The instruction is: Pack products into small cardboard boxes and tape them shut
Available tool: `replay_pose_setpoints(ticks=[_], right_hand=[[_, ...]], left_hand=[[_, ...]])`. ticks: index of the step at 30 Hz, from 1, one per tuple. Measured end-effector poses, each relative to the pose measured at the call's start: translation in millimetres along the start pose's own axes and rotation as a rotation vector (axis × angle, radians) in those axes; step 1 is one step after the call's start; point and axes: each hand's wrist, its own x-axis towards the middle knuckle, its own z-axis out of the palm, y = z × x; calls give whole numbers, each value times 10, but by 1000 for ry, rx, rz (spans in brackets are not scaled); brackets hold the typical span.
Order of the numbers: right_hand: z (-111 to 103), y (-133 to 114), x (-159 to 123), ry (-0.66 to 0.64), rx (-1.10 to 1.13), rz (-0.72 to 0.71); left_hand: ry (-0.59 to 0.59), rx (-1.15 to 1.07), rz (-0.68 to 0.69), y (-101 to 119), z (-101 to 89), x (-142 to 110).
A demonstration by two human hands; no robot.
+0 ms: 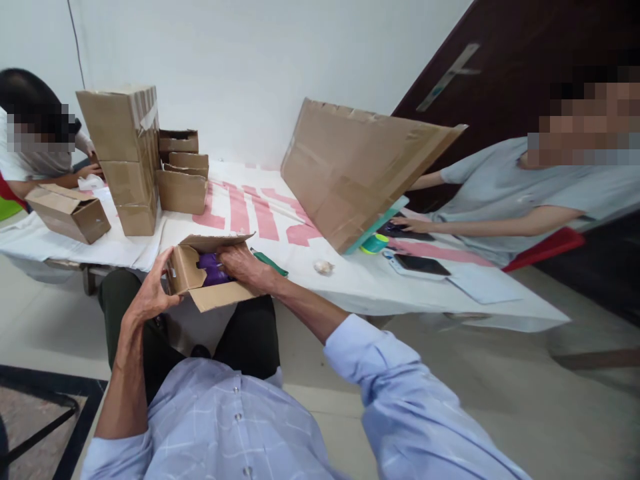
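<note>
An open cardboard box [223,295] rests over my lap at the table's edge, its flaps standing out. My left hand [153,290] grips the box's left end, with thumb and fingers spread around the corner. Inside lies something purple and shiny [213,270], partly covered by a flap and my other hand. My right hand [245,267] reaches into the box from the right, fingers bent down onto the purple item; the fingertips are hidden. Just past the right wrist a flat green object [270,263] lies on the table.
Stacked cardboard boxes [127,167] and open boxes [183,190] stand behind, left. A closed box [70,210] sits farther left, near one person. A large cardboard sheet [360,173] screens another person at right. Green tape [375,244], a phone [421,265] and a small clear lump [324,267] lie right.
</note>
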Motion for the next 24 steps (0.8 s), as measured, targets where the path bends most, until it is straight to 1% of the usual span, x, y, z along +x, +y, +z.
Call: replay_pose_setpoints(ticks=[3,6,9,11,14,16,18,20,22,24], right_hand=[[31,10,-50,-1,0,-22],[45,13,-71,51,45,-58],[48,-6,-24,16,16,-11],[44,-26,1,1,5,-8],[27,-63,-6,38,28,-28],[-6,-92,-16,54,38,-7],[-74,-117,-14,48,34,18],[-188,-127,-13,70,29,9],[-341,-103,-30,133,39,-15],[-514,-38,-63,233,88,-22]], left_hand=[[3,1,9,-2,-4,0],[0,2,16,-22,-6,5],[1,3,17,-40,-9,6],[2,4,11,-45,-12,1],[12,-11,9,-59,-10,-8],[26,-37,10,-89,1,-13],[40,-76,6,-146,16,-12],[52,-122,-7,-230,28,-2],[56,-173,-26,-335,30,23],[47,-223,-46,-448,27,74]])
